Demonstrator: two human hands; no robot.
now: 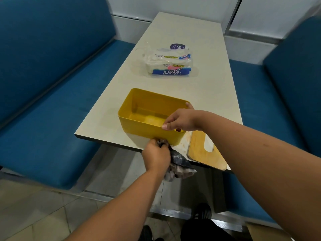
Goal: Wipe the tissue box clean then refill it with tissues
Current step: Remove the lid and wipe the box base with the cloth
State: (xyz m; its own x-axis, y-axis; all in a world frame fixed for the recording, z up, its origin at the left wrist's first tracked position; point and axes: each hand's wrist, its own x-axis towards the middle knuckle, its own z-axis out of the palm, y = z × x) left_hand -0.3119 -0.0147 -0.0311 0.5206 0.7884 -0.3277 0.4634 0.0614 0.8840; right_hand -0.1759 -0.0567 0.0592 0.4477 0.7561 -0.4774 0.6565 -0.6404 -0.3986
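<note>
**A:** Where is the box right now?

**B:** The yellow tissue box (149, 117) sits on the near end of the pale table (199, 87), close to the front edge. It is open at the top with nothing inside. You can see its bare floor.

**A:** And your hands?

**B:** Your right hand (180, 120) is gripping the box at its right end. The thumb hooks over the near rim and the fingers reach across to the far corner. Your left hand (156, 156) is closed around a crumpled grey cloth (178, 166). You press that cloth against the near outside wall of the box, low down by the table edge. The rest of the cloth hangs off the edge below your hand.

**A:** Where is the lid?

**B:** The wooden lid (205, 153) lies flat on the table just to the right of the box. It has a long slot cut in it, and its near corner juts out over the table edge.

**A:** And the refill?

**B:** The tissue packs (169, 64) lie further up the table, well apart from the box. They are wrapped in clear plastic with a blue label reading "Reach". A dark round sticker or label (177, 46) shows just behind them; I cannot tell what it belongs to.

**A:** Anything else around?

**B:** Blue benches (52, 101) run along both sides of the table.
</note>
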